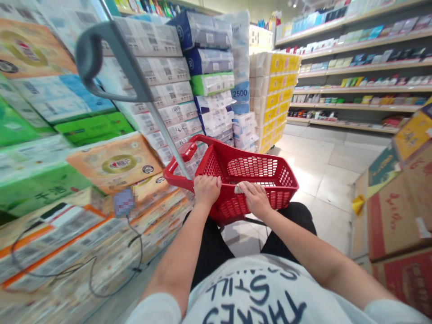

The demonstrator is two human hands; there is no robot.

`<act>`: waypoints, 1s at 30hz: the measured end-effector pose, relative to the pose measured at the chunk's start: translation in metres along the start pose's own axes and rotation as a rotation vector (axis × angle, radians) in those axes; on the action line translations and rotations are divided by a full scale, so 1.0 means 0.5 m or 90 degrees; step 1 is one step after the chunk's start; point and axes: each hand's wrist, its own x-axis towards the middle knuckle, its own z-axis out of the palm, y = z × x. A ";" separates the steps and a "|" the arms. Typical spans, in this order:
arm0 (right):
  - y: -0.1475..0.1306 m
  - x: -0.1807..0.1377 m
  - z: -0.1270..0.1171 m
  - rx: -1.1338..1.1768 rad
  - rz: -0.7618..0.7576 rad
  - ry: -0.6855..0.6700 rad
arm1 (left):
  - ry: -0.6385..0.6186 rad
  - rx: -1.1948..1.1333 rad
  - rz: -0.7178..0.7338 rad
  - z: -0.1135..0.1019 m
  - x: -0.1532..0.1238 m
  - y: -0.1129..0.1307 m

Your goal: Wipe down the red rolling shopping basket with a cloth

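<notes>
A red plastic rolling shopping basket (259, 167) with perforated sides stands in front of my legs. Its tall grey pull handle (126, 63) is drawn up on a metal rod and leans to the left. My left hand (207, 190) is closed over the basket's near rim, close to the foot of the rod. Farther right along the same rim, my right hand (255, 198) presses a small crumpled whitish cloth or tissue (239, 188) against the edge. Inside the basket, its visible part shows only the perforated walls and floor.
Stacked tissue packs (114, 164) rise close on the left, with a cable (141, 252) running to a blurred-out device (124, 201). Yellow-and-white packs (275, 99) stand ahead. Cardboard boxes (398, 211) line the right. Stocked shelves (364, 67) fill the back, beyond the tiled floor (332, 182).
</notes>
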 end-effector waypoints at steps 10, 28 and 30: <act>0.015 -0.028 0.012 -0.006 -0.074 -0.036 | -0.009 -0.034 -0.005 0.000 0.001 -0.001; 0.062 0.061 -0.101 0.429 0.338 0.201 | -0.009 -0.021 -0.010 -0.003 0.002 0.003; 0.073 0.046 -0.083 0.332 0.266 0.133 | -0.009 -0.022 -0.011 -0.003 0.002 0.003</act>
